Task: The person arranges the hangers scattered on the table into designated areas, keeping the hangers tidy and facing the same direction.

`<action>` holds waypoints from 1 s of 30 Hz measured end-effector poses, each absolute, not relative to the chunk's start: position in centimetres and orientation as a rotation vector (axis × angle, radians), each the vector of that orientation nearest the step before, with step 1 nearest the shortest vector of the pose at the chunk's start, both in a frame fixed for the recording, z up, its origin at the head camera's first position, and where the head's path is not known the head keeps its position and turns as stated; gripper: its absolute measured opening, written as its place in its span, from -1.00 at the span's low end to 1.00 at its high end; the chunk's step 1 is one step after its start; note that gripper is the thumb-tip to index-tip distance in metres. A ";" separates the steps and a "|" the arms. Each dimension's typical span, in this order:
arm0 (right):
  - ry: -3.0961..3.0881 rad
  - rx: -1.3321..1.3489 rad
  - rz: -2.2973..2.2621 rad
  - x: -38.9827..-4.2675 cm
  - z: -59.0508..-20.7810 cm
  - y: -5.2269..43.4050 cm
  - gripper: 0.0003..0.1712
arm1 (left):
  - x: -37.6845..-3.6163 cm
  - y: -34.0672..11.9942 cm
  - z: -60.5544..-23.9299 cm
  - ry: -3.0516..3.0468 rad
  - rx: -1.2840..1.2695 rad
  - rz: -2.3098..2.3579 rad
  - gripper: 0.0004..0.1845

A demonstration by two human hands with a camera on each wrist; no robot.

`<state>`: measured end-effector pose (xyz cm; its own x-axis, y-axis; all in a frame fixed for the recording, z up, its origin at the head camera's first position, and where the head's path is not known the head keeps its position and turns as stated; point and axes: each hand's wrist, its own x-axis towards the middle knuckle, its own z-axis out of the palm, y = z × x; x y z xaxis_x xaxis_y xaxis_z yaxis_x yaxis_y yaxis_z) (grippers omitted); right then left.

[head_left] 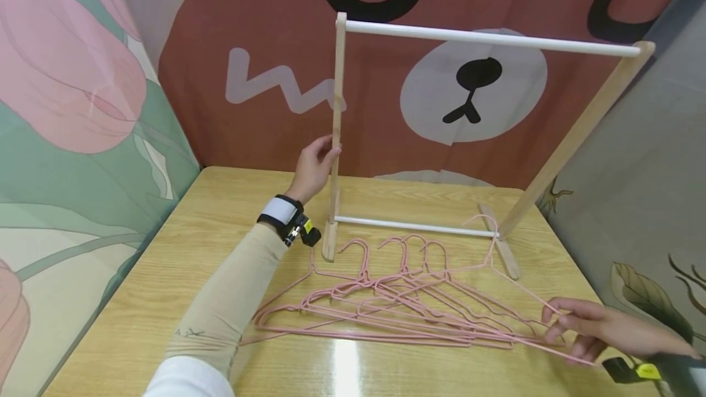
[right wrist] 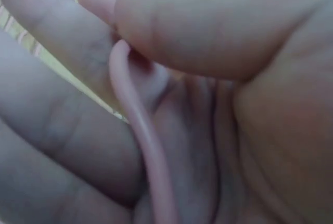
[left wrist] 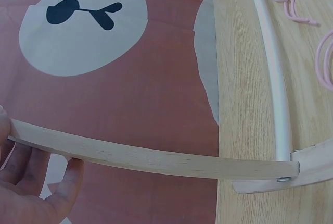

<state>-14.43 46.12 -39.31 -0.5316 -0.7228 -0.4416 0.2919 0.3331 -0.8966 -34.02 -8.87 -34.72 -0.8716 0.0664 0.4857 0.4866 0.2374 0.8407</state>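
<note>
Gripping the rack's left upright (head_left: 338,97) with the left hand (head_left: 314,170), closed around the wood partway up. Pinching one pink hanger (right wrist: 144,130) by its end with the right hand (head_left: 598,328), loosely curled. Holding it over the right side of the hanger pile (head_left: 405,273) on the table (head_left: 165,287), just in front of the lower white bar (head_left: 408,225).

Head: bright, glare on tabletop (head_left: 160,274) (near edge) | left wrist: duller | right wrist: dim, soft
</note>
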 end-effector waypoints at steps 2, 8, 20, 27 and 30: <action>1.663 -0.401 -1.374 -14.5 -39.2 46.3 -0.62 | -34.0 -8.9 -34.7 -2.166 -0.510 -1.669 -0.63; 1.711 -0.457 -1.400 -14.5 -38.3 46.6 -0.56 | -33.9 -8.9 -34.6 -2.184 -0.500 -1.672 -0.62; 2.157 -0.688 -1.408 -15.1 -34.1 46.7 -0.33 | -34.0 -8.9 -34.5 -2.167 -0.509 -1.688 -0.63; 2.606 -0.798 -1.453 -15.4 -31.3 46.0 -0.41 | -34.0 -8.9 -34.6 -2.177 -0.494 -1.680 -0.63; 2.674 -0.819 -1.547 -15.6 -30.2 45.8 -0.45 | -34.0 -8.9 -34.6 -2.175 -0.496 -1.690 -0.63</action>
